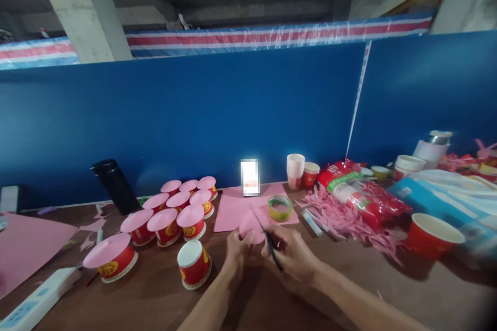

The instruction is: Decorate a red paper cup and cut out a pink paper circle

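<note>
My left hand [236,252] pinches the lower edge of a pink paper disc [250,225] held just above the brown table [155,295]. My right hand [291,258] is closed round black-handled scissors [269,243], whose blades point up-left into the disc. Just left of my hands an upside-down red paper cup [193,264] stands without a pink top. Farther left several upside-down red cups [165,225] each carry a pink paper disc. A pink paper sheet [233,209] lies behind the disc, with a roll of tape [280,208] on it.
A black flask [115,186] and a phone [249,177] stand against the blue partition. Pink paper scraps [345,220], a red packet of cups [361,194], a loose red cup [433,235] and stacked cups [295,169] lie right. A power strip [37,300] and pink sheet [27,243] lie left.
</note>
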The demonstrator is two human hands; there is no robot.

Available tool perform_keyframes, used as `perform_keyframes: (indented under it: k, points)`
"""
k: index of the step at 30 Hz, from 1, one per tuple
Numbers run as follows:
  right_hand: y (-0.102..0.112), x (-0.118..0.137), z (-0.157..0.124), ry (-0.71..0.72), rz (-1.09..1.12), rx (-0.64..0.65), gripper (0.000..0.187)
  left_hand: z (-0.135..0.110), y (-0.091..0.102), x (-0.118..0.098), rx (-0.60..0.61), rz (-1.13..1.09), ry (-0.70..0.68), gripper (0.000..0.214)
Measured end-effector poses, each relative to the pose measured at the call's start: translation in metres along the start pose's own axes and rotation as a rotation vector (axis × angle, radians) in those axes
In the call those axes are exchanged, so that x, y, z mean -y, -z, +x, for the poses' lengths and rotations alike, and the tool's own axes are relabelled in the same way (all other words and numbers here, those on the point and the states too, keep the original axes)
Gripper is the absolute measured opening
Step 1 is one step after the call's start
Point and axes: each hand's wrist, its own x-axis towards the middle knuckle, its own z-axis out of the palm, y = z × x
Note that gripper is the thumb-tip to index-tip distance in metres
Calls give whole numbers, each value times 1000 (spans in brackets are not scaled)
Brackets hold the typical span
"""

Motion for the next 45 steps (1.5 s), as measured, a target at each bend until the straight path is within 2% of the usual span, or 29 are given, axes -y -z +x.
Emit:
perform_keyframes:
  k: [2,6,11,17,23,34,39,45]
  points:
    - [11,-14,5,2,78,-94,20,2,-1,-6,-6,-45,-7,31]
    - [17,-49,1,-145,297,-252,30,3,-4,-6,19,-184,-30,36]
    - [8,-71,-11,-227,399,-172,36,-1,-2,-3,122,-306,-40,35]
    - [7,-76,-12,-265,424,-142,39,-6,3,-12,113,-356,41,30]
    - [9,-78,-12,-276,437,-123,37,-10,0,-14,126,-350,50,32]
    - [11,-61,-10,-426,476,-81,42,-2,-1,-7,96,-312,54,35]
    - [11,-60,-9,-407,489,-71,41,-4,-1,-5,119,-304,50,42]
    - [9,-63,-10,-396,487,-68,40,-4,0,-2,155,-272,42,38]
